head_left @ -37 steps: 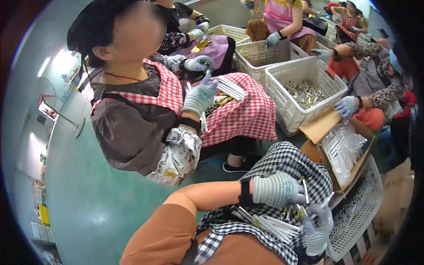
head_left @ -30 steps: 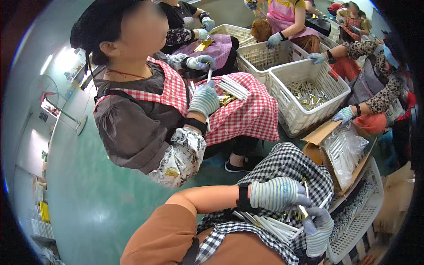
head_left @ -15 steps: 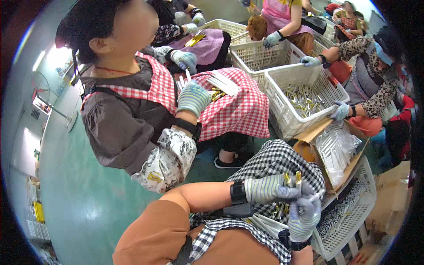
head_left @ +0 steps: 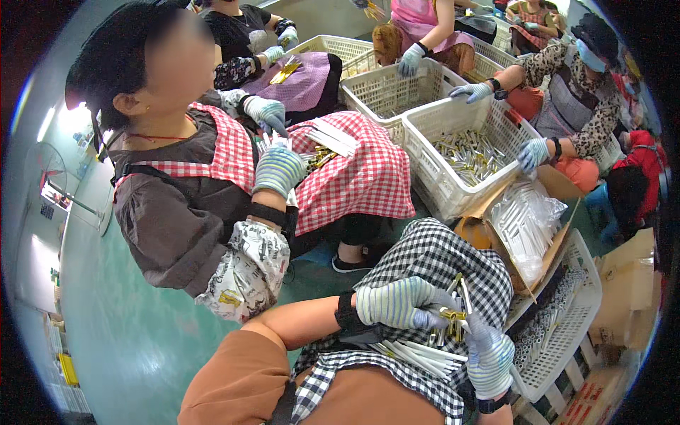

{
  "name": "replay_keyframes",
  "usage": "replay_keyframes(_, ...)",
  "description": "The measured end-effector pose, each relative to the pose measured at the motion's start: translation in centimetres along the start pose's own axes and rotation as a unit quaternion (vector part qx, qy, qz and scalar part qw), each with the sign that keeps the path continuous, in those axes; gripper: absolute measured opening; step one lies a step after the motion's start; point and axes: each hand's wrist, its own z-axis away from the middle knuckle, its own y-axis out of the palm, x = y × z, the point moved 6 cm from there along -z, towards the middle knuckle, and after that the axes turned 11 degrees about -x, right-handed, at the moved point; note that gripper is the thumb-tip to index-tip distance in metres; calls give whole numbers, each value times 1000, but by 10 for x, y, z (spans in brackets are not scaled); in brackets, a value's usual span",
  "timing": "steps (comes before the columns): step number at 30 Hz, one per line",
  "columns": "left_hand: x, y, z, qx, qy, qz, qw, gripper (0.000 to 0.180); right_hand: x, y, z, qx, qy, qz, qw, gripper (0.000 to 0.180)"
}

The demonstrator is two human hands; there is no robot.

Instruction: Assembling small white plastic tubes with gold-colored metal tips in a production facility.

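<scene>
Since the earlier frame both gloved hands have closed together over the lap, left hand (head_left: 397, 303) and right hand (head_left: 489, 354) fingers clamped on gold clips (head_left: 448, 316), assembling them near the white tubes (head_left: 418, 352); next needs careful alignment.

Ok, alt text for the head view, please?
The wearer's gloved left hand and right hand hold small gold-coloured pieces over a black-and-white checked apron, white sticks on the lap. Seated people in gloves work around white plastic baskets.
</scene>
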Motion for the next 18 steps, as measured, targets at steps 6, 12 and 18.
replay_keyframes(6,1,8,3,40,-60,-78,994,44,14,-5,-4,54,-55,80,994,38)
replay_keyframes(12,-13,2,6,-15,77,-42,996,47,18,-14,-7,34,-62,98,993,43)
replay_keyframes(18,-4,4,9,-3,21,-18,1000,38,15,-21,-4,46,-50,114,991,43)
